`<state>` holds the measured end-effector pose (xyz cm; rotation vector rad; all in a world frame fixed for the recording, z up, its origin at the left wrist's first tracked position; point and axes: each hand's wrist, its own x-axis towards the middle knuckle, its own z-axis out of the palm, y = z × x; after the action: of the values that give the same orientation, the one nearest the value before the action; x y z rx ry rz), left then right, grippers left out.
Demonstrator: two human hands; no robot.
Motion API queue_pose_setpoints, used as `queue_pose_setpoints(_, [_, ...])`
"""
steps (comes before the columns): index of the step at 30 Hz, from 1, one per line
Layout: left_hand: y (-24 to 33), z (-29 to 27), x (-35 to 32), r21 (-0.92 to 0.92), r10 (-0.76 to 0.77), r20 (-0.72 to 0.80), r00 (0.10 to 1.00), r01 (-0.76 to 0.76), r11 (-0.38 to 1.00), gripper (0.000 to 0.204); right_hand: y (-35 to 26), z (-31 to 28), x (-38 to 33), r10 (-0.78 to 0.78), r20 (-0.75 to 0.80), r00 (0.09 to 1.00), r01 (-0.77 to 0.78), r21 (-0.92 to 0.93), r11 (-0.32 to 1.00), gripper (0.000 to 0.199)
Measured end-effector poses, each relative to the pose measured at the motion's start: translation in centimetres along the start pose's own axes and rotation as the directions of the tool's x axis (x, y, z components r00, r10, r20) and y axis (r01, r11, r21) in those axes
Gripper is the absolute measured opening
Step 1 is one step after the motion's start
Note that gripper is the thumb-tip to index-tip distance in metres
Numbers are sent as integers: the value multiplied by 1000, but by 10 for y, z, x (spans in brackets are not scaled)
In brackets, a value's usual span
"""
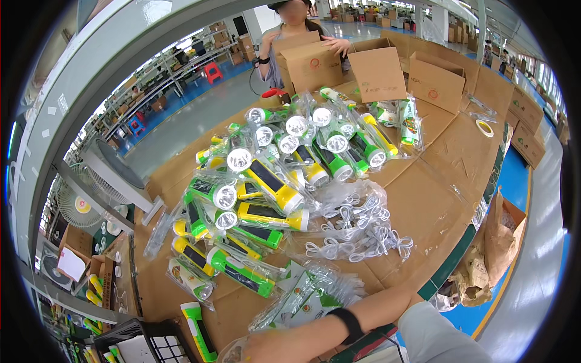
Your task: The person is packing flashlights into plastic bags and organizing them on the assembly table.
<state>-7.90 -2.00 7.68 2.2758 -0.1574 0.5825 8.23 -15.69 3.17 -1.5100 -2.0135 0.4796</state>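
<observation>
My right hand [266, 347], a black band on its wrist, reaches in from the lower right to the bottom edge. Its fingers are blurred and cut off there. Clear plastic [232, 349] shows beside it, but whether the hand grips it is hidden. Just left of it lies a green and white flashlight [198, 331] with a dark panel, unwrapped. Right above the forearm is a stack of clear bags with green and white printed cards [308, 296]. A large heap of bagged green and yellow flashlights [266, 181] covers the middle of the table. My left hand is out of view.
Coiled white cables [363, 224] lie right of the heap. Open cardboard boxes [378, 69] stand at the far side, where a person [295, 27] handles one. A tape roll [484, 127] lies far right, a black crate [142, 343] lower left. Fans [85, 202] stand left.
</observation>
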Motion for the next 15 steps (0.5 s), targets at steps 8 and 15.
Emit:
queue_pose_setpoints(8, [-34, 15, -15, 164, -103, 79, 992, 89, 983, 24, 31, -77, -125, 496, -591, 636, -763, -386, 518, 15])
queue_pose_setpoints(15, [-80, 43, -68, -232, -416, -363, 834, 352, 907, 55, 96, -31, -140, 486, -665, 567, -818, -382, 431, 16])
